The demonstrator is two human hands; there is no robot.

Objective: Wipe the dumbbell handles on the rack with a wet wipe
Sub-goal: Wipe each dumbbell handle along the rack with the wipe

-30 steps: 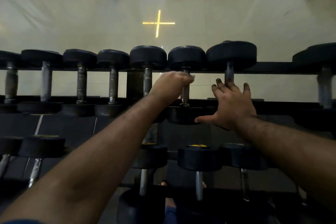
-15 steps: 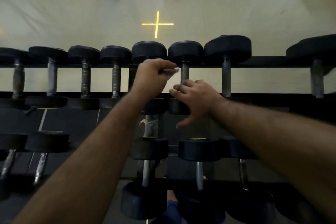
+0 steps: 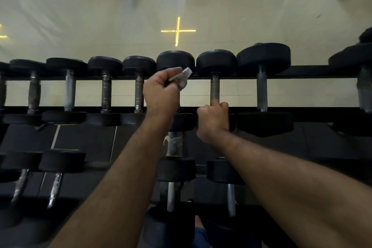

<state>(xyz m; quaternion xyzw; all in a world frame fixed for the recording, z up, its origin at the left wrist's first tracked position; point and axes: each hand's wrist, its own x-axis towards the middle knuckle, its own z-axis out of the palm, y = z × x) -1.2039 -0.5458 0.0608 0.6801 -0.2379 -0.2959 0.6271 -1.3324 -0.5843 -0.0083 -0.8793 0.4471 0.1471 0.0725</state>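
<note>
A person leans over a dumbbell rack in a gym, both bare forearms reaching to its top tier, where a row of black-headed dumbbells lies with steel handles bridging the far and near rails. The left hand is curled into a fist over the handle of the dumbbell near the middle of that row, pinching a crumpled white wet wipe whose loose end sticks out toward the far rail, against that dumbbell's far head; the handle itself is hidden beneath the hand. The right hand is also curled, gripping the near end of the neighbouring handle at the near rail, one finger pointing up the bar. Whether the wipe is wrapped fully round the hidden handle cannot be told. To do this step well, the wipe probably wants to be folded round the bar and drawn from the far rail to the near one with a twist, so the knurled steel is covered all the way round, while the right hand steadies the row against rolling. The loose end could snag or leave the underside untouched. Handles toward both ends of the rack and on the lower tier look as though they remain to be done.
</note>
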